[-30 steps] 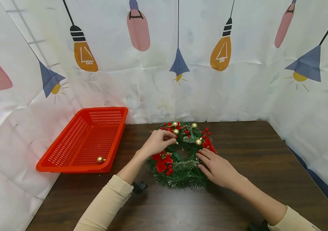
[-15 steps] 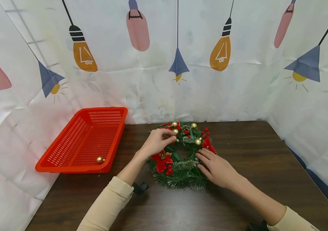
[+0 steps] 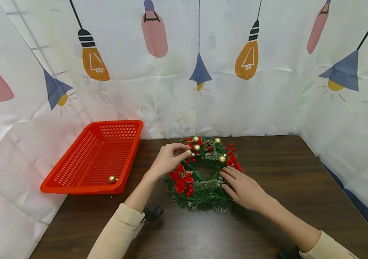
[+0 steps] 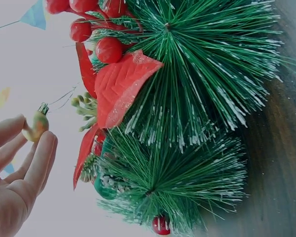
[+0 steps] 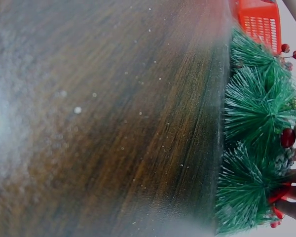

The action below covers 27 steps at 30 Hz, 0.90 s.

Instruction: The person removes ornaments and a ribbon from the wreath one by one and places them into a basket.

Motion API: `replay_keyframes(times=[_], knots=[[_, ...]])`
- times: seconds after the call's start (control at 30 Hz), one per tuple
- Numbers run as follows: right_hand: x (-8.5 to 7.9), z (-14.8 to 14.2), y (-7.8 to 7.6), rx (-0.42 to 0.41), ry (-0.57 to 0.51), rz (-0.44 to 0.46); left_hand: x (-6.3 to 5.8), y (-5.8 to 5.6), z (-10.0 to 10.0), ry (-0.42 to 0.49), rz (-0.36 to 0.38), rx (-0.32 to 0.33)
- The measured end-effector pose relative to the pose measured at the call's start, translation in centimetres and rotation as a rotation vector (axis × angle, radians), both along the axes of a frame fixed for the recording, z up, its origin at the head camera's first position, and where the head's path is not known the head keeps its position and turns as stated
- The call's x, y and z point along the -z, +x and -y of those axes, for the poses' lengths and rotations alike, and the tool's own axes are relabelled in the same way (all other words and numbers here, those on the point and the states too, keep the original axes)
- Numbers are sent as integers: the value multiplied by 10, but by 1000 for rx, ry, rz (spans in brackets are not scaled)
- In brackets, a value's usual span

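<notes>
A green Christmas wreath (image 3: 203,196) lies on the dark wooden table, decorated with red poinsettias (image 3: 181,178), red berries, pinecones and several gold baubles. Over its left side my left hand (image 3: 167,158) pinches a small gold bauble (image 4: 37,127) between thumb and fingers. A thin loop of thread trails from the bauble's cap in the left wrist view, beside a red petal (image 4: 123,89). On the wreath's right side rests my right hand (image 3: 246,190), fingers extended over the greenery just below a red poinsettia (image 3: 234,163).
To the left stands a red plastic basket (image 3: 132,158) with one gold bauble (image 3: 112,178) inside. Behind the table (image 3: 284,169) hangs a white curtain (image 3: 177,104) printed with lamps.
My left hand has shifted left and slightly back toward the body with the bauble, which now shows between the fingertips. The right hand stays in place on the wreath.
</notes>
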State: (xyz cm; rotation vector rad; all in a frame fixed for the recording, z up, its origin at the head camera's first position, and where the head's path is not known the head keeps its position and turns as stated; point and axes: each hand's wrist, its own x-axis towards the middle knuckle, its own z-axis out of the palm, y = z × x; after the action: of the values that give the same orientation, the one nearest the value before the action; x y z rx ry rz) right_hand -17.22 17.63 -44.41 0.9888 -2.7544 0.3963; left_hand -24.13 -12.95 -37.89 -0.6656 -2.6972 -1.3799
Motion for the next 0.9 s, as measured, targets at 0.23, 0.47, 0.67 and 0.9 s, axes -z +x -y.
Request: replay_keyframes(times=[0.23,0.47,0.67,0.9], knots=[[1,0,0,-4,-10,0,6,3,11,46,3,-20],[0,0,0,-6,-13,-3,10,5,23,86,10,-47],[1,-1,0,-8,-8,-12,9,8,32,117,34,-72],[2,-1,-1,-8,-8,-11,8,11,42,129,32,-88]])
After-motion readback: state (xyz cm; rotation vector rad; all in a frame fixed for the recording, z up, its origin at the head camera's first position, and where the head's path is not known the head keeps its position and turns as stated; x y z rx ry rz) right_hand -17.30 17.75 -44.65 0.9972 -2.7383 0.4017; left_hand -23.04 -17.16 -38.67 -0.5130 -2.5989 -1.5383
